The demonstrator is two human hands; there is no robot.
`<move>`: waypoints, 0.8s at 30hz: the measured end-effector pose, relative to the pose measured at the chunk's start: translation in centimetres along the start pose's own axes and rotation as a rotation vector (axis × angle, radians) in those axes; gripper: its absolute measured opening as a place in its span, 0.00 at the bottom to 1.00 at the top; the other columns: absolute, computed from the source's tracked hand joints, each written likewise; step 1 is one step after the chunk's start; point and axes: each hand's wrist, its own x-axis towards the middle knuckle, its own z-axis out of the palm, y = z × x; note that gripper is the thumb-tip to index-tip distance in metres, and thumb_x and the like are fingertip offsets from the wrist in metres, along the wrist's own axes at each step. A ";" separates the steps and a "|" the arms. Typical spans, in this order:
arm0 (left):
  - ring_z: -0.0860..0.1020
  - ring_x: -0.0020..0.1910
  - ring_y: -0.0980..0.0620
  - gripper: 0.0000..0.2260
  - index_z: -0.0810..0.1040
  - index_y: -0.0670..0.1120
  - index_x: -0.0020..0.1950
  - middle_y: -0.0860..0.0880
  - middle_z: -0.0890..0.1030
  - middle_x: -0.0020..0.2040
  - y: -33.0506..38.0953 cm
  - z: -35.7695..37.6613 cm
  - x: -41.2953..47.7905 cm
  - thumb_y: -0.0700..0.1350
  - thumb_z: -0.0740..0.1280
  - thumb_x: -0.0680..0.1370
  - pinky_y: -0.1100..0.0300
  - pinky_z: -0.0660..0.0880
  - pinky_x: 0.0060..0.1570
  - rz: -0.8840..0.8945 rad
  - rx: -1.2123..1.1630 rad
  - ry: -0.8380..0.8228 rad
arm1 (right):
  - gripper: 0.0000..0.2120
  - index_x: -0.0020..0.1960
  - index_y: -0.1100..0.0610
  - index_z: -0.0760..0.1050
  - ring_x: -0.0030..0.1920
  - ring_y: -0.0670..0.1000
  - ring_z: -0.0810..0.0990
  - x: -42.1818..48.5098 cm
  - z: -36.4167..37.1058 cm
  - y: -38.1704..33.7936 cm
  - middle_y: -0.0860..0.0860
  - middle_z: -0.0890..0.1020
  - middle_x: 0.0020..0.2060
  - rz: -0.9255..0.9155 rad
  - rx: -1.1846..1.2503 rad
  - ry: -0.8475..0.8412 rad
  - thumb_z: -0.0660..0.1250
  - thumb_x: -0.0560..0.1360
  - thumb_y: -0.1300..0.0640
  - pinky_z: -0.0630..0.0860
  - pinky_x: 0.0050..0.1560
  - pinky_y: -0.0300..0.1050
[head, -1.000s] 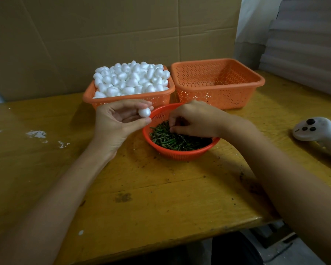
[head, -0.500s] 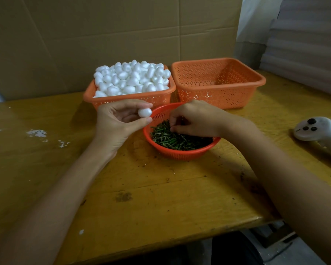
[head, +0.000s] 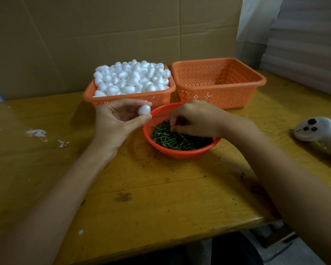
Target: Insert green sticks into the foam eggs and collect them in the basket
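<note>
The left hand [head: 118,122] pinches a small white foam egg [head: 144,109] just beside the round orange plastic basket [head: 180,155] of short green sticks [head: 172,141]. The right hand [head: 196,119] curls down into those sticks; whether it grips one I cannot tell.

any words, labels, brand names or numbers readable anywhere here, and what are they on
No text here can be read.
On the white controller: a tiny dark mark beside its buttons, too small to read.
On the cardboard wall, the orange baskets and the foam eggs: no print shows.
</note>
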 end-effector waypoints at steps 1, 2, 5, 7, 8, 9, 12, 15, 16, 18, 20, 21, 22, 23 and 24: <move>0.87 0.56 0.44 0.13 0.86 0.38 0.55 0.44 0.88 0.54 0.0 0.0 0.0 0.35 0.81 0.72 0.54 0.82 0.58 0.001 -0.002 0.002 | 0.04 0.53 0.47 0.83 0.52 0.48 0.82 0.0 0.0 0.0 0.43 0.85 0.49 -0.001 0.000 0.000 0.71 0.79 0.50 0.77 0.57 0.52; 0.87 0.56 0.43 0.13 0.86 0.39 0.55 0.44 0.88 0.54 0.0 0.0 0.0 0.35 0.81 0.72 0.54 0.82 0.58 0.000 -0.005 0.004 | 0.04 0.53 0.47 0.83 0.52 0.48 0.82 0.0 0.0 0.0 0.43 0.85 0.49 0.000 -0.002 -0.001 0.71 0.79 0.50 0.77 0.57 0.52; 0.86 0.56 0.43 0.13 0.86 0.41 0.55 0.44 0.88 0.53 -0.1 -0.1 0.0 0.36 0.81 0.72 0.52 0.82 0.59 -0.011 -0.016 0.008 | 0.04 0.53 0.47 0.83 0.53 0.48 0.82 0.0 0.0 0.0 0.43 0.85 0.50 0.003 -0.004 -0.002 0.71 0.79 0.51 0.76 0.58 0.51; 0.86 0.56 0.42 0.13 0.86 0.42 0.55 0.44 0.88 0.53 -0.2 -0.1 0.0 0.37 0.81 0.72 0.52 0.82 0.59 -0.016 -0.019 0.006 | 0.05 0.54 0.47 0.83 0.53 0.48 0.82 0.0 0.0 -0.1 0.43 0.85 0.50 0.005 -0.008 -0.005 0.71 0.79 0.50 0.76 0.58 0.51; 0.86 0.56 0.42 0.13 0.86 0.43 0.55 0.44 0.88 0.53 -0.2 -0.1 0.0 0.37 0.81 0.72 0.52 0.83 0.59 -0.017 -0.021 0.005 | 0.05 0.54 0.47 0.83 0.53 0.48 0.82 0.0 0.0 -0.1 0.43 0.85 0.50 0.006 -0.009 -0.005 0.71 0.79 0.50 0.76 0.58 0.51; 0.86 0.56 0.42 0.13 0.86 0.44 0.55 0.44 0.88 0.53 -0.2 -0.1 0.0 0.38 0.81 0.72 0.52 0.83 0.59 -0.017 -0.024 0.005 | 0.05 0.54 0.47 0.83 0.54 0.48 0.82 0.0 0.0 -0.1 0.43 0.85 0.50 0.007 -0.009 -0.005 0.71 0.79 0.50 0.76 0.58 0.52; 0.87 0.55 0.43 0.13 0.86 0.45 0.55 0.45 0.89 0.53 0.0 -0.1 0.1 0.39 0.81 0.72 0.53 0.83 0.58 -0.018 -0.040 0.009 | 0.05 0.54 0.47 0.83 0.53 0.48 0.82 0.0 0.0 -0.1 0.43 0.85 0.50 0.007 -0.006 -0.004 0.71 0.79 0.50 0.76 0.58 0.52; 0.87 0.55 0.44 0.16 0.86 0.45 0.59 0.44 0.89 0.53 0.1 -0.1 0.2 0.39 0.81 0.72 0.51 0.84 0.58 -0.027 -0.070 0.006 | 0.05 0.54 0.48 0.82 0.52 0.48 0.82 0.0 0.0 -0.1 0.43 0.85 0.49 0.007 -0.005 -0.005 0.70 0.80 0.50 0.77 0.57 0.52; 0.87 0.55 0.43 0.17 0.85 0.45 0.60 0.44 0.89 0.53 0.1 0.0 0.2 0.39 0.81 0.72 0.50 0.84 0.57 -0.034 -0.085 0.006 | 0.05 0.54 0.48 0.82 0.52 0.48 0.82 0.0 0.0 -0.1 0.44 0.85 0.49 0.007 -0.006 -0.004 0.70 0.80 0.50 0.77 0.57 0.52; 0.87 0.55 0.43 0.19 0.84 0.45 0.62 0.44 0.89 0.53 0.1 0.0 0.2 0.39 0.81 0.72 0.50 0.84 0.56 -0.044 -0.098 0.009 | 0.05 0.54 0.48 0.82 0.52 0.49 0.82 0.0 0.0 -0.2 0.44 0.85 0.50 0.008 -0.011 -0.007 0.70 0.80 0.50 0.77 0.57 0.52; 0.87 0.55 0.44 0.19 0.84 0.45 0.62 0.45 0.89 0.52 0.1 0.1 0.2 0.40 0.81 0.72 0.53 0.84 0.54 -0.045 -0.102 0.011 | 0.05 0.54 0.48 0.82 0.53 0.49 0.82 0.0 0.0 -0.2 0.44 0.85 0.50 0.010 -0.015 -0.010 0.70 0.80 0.49 0.77 0.58 0.52; 0.87 0.54 0.45 0.19 0.84 0.44 0.62 0.45 0.89 0.51 0.1 0.1 0.2 0.40 0.81 0.72 0.54 0.84 0.53 -0.046 -0.106 0.012 | 0.05 0.54 0.48 0.82 0.53 0.49 0.82 0.0 -0.1 -0.2 0.44 0.85 0.50 0.009 -0.015 -0.011 0.70 0.80 0.50 0.77 0.58 0.52; 0.87 0.54 0.45 0.19 0.84 0.44 0.62 0.45 0.89 0.51 0.1 0.1 0.1 0.40 0.81 0.72 0.55 0.84 0.53 -0.049 -0.112 0.014 | 0.05 0.54 0.48 0.82 0.53 0.49 0.82 0.0 -0.1 -0.2 0.44 0.85 0.50 0.009 -0.015 -0.012 0.70 0.80 0.50 0.77 0.58 0.52; 0.87 0.54 0.45 0.19 0.84 0.44 0.62 0.44 0.89 0.51 0.1 0.0 0.2 0.40 0.81 0.72 0.55 0.83 0.52 -0.050 -0.117 0.017 | 0.05 0.54 0.48 0.82 0.53 0.49 0.82 0.0 -0.1 -0.2 0.45 0.85 0.50 0.009 -0.016 -0.014 0.70 0.80 0.50 0.77 0.58 0.52; 0.87 0.54 0.44 0.18 0.84 0.44 0.61 0.44 0.89 0.51 0.1 0.0 0.2 0.40 0.81 0.72 0.55 0.83 0.53 -0.050 -0.118 0.020 | 0.05 0.54 0.48 0.82 0.54 0.49 0.82 0.0 -0.1 -0.3 0.45 0.85 0.50 0.010 -0.016 -0.016 0.70 0.80 0.50 0.77 0.58 0.52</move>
